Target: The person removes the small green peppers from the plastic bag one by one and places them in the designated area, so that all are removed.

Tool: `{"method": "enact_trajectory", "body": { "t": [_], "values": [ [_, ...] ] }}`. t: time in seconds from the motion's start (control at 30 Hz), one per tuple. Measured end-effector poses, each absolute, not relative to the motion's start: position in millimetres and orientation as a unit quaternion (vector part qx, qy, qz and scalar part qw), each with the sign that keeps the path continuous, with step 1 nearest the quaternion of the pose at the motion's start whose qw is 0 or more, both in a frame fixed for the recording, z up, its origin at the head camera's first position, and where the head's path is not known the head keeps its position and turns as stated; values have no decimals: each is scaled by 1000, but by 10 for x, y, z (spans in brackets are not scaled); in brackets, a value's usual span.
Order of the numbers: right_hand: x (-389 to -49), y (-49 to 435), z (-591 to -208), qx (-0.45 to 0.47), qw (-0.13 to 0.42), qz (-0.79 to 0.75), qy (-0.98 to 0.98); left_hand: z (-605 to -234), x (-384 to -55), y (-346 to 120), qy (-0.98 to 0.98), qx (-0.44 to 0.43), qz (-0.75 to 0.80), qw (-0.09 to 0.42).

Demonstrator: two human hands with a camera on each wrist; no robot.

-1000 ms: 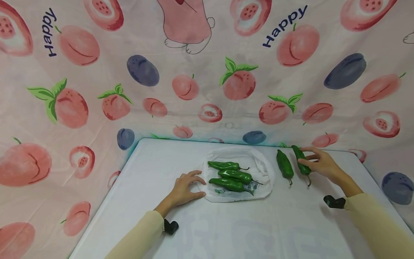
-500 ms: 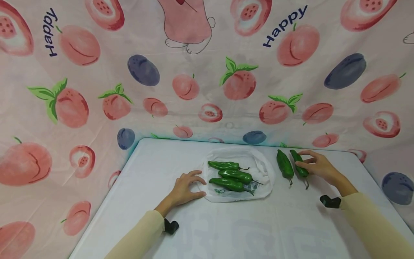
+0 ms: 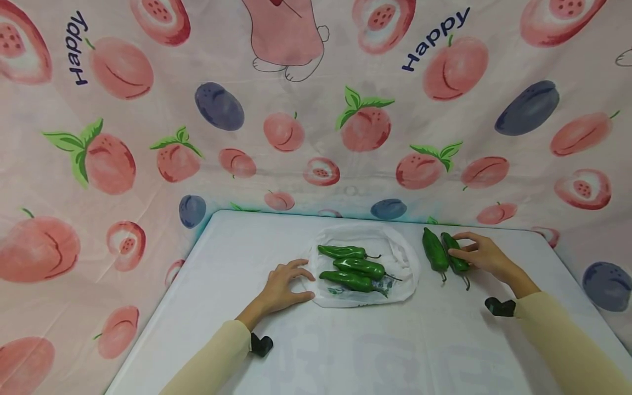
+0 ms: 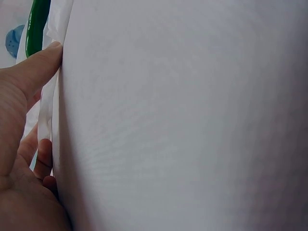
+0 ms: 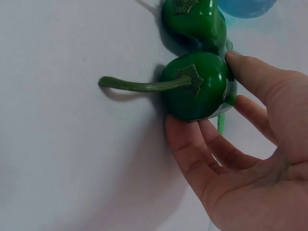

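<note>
My right hand [image 3: 486, 255] holds a long green pepper [image 5: 192, 91] between thumb and fingers. It lies on the table with its stem toward me. Directly to its left, and touching or nearly touching it, is a second green pepper [image 3: 435, 251]. My left hand [image 3: 282, 286] rests at the left edge of a white plastic bag [image 3: 405, 293], its thumb and fingers spread apart along that edge. In the left wrist view the thumb touches the bag's rim. Three green peppers [image 3: 359, 268] lie side by side on the bag, stems to the right.
A white-covered table [image 3: 247, 236] carries everything. Behind and at the left hangs a pink fruit-print cloth [image 3: 316, 137], meeting the table's far edge. Dark wrist-worn cameras [image 3: 500, 306] sit below both hands.
My right hand has slid its pepper left and slightly toward me, closing the gap to the neighbouring pepper. The left hand and the bag have stayed in place.
</note>
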State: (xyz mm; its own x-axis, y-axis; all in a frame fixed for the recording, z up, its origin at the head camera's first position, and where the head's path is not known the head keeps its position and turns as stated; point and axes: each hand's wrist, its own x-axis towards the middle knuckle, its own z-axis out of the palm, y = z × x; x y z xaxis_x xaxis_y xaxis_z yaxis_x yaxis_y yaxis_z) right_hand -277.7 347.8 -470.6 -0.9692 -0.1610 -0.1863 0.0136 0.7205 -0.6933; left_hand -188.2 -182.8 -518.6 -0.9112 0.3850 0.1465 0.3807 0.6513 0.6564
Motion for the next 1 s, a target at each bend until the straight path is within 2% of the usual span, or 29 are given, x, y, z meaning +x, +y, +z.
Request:
{"method": "enact_trajectory", "body": {
  "t": [1.0],
  "values": [
    [-2767, 3421, -4671, -12, 128, -363, 923, -5154, -1880, -1824, 914, 197, 353, 16]
  ]
}}
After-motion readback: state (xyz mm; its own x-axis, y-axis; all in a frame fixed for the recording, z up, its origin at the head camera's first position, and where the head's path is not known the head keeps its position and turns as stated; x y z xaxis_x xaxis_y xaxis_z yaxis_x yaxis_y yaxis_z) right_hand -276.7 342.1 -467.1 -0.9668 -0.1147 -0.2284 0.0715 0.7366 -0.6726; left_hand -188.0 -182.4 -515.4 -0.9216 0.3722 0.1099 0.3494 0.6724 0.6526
